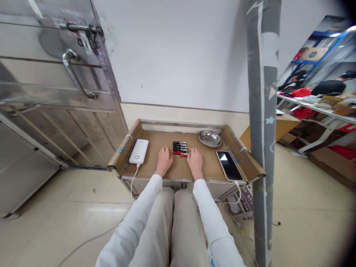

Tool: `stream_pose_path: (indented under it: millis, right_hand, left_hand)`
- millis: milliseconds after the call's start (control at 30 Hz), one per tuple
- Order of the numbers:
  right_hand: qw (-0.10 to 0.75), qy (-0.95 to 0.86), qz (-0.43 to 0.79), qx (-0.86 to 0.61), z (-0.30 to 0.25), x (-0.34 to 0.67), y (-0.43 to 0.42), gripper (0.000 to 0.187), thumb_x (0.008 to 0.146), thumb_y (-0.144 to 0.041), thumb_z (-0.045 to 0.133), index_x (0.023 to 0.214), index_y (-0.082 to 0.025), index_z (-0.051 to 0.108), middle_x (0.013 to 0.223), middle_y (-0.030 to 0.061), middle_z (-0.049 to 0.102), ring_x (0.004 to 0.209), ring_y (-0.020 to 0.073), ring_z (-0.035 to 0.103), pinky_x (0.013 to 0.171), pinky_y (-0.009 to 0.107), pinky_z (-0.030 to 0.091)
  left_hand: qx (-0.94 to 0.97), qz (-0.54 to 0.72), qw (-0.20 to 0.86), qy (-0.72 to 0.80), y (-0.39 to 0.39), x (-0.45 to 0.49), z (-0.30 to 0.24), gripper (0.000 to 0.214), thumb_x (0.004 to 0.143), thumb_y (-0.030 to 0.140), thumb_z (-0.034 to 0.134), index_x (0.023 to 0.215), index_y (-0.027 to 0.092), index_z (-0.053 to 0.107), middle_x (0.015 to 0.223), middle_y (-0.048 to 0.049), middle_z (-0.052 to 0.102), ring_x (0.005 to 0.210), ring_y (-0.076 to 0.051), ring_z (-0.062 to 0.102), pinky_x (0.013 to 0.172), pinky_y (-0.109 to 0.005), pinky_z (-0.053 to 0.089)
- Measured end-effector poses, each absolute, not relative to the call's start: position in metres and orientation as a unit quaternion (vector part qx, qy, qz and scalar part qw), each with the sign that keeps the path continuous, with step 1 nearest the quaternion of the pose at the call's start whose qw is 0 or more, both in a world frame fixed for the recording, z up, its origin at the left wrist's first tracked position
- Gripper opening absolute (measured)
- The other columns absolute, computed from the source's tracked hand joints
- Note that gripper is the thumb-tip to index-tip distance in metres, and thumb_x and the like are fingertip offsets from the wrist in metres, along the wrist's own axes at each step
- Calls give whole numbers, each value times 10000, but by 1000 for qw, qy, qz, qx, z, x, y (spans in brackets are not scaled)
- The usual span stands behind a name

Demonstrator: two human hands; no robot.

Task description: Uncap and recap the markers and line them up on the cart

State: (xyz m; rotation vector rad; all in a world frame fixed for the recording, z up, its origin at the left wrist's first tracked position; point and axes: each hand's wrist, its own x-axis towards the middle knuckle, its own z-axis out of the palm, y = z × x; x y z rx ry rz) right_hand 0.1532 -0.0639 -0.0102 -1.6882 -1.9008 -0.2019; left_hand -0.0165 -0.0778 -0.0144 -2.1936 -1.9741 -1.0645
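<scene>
- Left hand (164,162) and right hand (195,163): palms down, fingers slightly bent, holding nothing.
- Marker pens (178,146) lie side by side between both hands.

"Where does the head view look from?"
"From head height, forward and steeply down; sleeves (130,222) and legs (158,226) run up from the bottom edge."
"How near?"
"Far enough that left hand (164,161), right hand (195,161) and pens (180,147) sit small mid-view, with door (52,70) left, wall (178,55) ahead, shelves (328,52) far right."
</scene>
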Motion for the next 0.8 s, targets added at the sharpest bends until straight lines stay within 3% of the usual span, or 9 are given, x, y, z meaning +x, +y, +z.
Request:
stream_pose_path:
  millis: [133,333,500,800]
  right_hand:
    - [288,-772,-67,-563,-3,151,-69,173,851,-120,415,890,-181,572,925,79,568,879,203,500,807,311,361]
    - [274,-798,-26,-536,-4,151,-72,160,821,-128,450,899,-197,572,937,66,555,915,208,480,809,313,367]
    - [288,-788,-28,-544,-7,152,-71,134,852,-182,471,897,-200,595,956,74,550,916,218,472,828,335,375]
    - [332,-794,-26,-508,-7,151,-57,267,952,-239,358,1041,-199,606,1000,80,600,927,205,510,861,325,396]
  left_hand:
    - [-796,-325,-40,-510,-77,-17,-14,221,810,91,430,984,184,531,997,-83,526,933,-218,500,853,-369,428]
    - [-796,-306,-55,-519,-71,-14,-18,105,877,245,488,912,193,572,928,-62,537,892,-209,518,840,-379,437]
    - [-788,-352,-59,-501,-69,-13,-12,126,913,253,452,913,192,562,920,-52,546,906,-191,528,846,-347,448]
    - [-781,-371,-54,-499,-57,-9,-10,131,927,252,436,970,199,548,957,-48,560,938,-181,537,870,-332,456]
